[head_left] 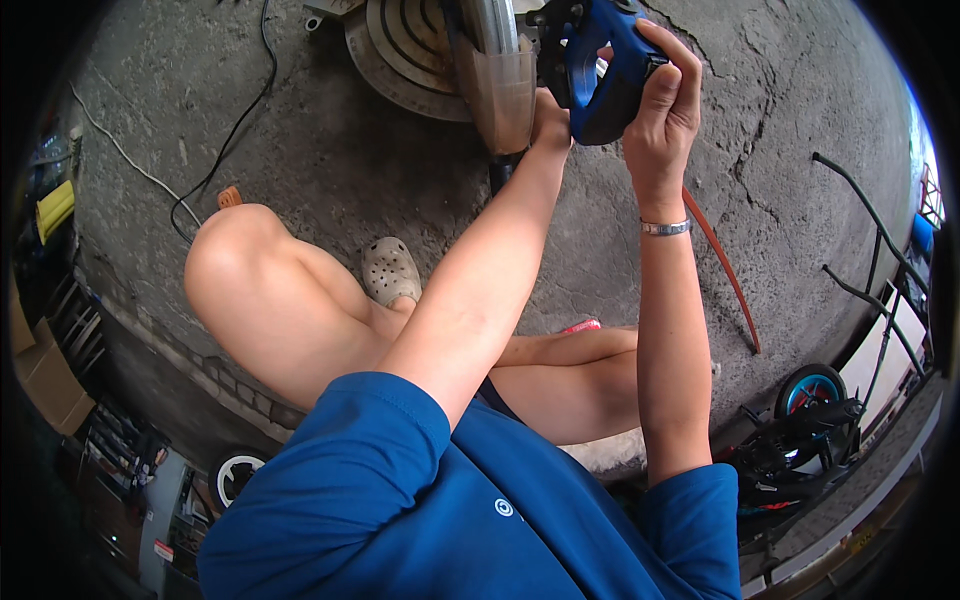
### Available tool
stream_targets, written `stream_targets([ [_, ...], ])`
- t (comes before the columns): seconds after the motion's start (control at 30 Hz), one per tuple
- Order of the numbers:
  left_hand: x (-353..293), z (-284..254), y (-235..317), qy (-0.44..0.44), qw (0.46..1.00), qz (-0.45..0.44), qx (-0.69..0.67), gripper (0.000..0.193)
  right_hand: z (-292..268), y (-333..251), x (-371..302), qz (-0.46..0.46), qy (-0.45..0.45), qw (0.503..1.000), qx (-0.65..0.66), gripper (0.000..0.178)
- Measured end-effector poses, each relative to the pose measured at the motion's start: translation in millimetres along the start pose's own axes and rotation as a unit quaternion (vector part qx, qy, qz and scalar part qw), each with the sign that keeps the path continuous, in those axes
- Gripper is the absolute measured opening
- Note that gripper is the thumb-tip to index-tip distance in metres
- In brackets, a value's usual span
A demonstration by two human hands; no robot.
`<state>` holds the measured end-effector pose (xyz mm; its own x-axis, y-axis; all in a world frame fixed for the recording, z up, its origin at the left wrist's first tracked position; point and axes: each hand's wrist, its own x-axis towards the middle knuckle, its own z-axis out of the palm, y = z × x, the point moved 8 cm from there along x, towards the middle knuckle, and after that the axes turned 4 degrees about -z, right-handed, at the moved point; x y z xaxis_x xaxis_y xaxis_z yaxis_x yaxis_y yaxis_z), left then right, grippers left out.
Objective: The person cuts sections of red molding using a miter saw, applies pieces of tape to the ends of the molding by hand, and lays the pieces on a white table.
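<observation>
At the top of the head view stands a miter saw with a blue D-shaped handle [612, 75], a clear blade guard [503, 95] and a round grooved base [405, 50]. My right hand [665, 105] is wrapped round the outer side of the blue handle, thumb and fingers bent on it. A metal bracelet [666, 228] sits on that wrist. My left arm reaches forward across my body, and my left hand [551, 118] is between the guard and the handle. The saw hides its fingers, so I cannot see what they touch.
Cracked grey concrete [770, 230] lies under the saw. A black cable [272, 70] and a pale cord [120, 138] run at the left. An orange-red strip [722, 270] lies at the right, near a black metal frame [865, 190]. My clog-shod foot [390, 270] is below the saw.
</observation>
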<state>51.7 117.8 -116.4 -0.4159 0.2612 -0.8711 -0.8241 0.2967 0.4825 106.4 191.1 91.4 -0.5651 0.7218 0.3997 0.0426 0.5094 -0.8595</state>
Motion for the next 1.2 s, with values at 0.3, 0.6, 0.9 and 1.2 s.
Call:
stream_targets([
  [0.3, 0, -5, -6, 0.015, 1.0, -0.009, 0.018, 0.049, -3, 10, -11, -0.009, 0.024, 1.0, -0.005, 0.033],
  [0.6, 12, -10, -11, 0.043, 0.994, -0.024, 0.098, 0.052, 4, -48, 110, -0.089, 0.041, 0.982, -0.158, 0.035],
  [0.9, 20, 13, -23, -0.042, 0.979, -0.027, 0.199, 0.074, 38, -69, 318, -0.186, -0.03, 0.933, -0.307, 0.038],
  [1.2, 24, 7, -22, -0.069, 0.981, -0.029, 0.179, 0.076, -100, 120, 20, 0.177, -0.193, 0.901, -0.347, 0.055],
])
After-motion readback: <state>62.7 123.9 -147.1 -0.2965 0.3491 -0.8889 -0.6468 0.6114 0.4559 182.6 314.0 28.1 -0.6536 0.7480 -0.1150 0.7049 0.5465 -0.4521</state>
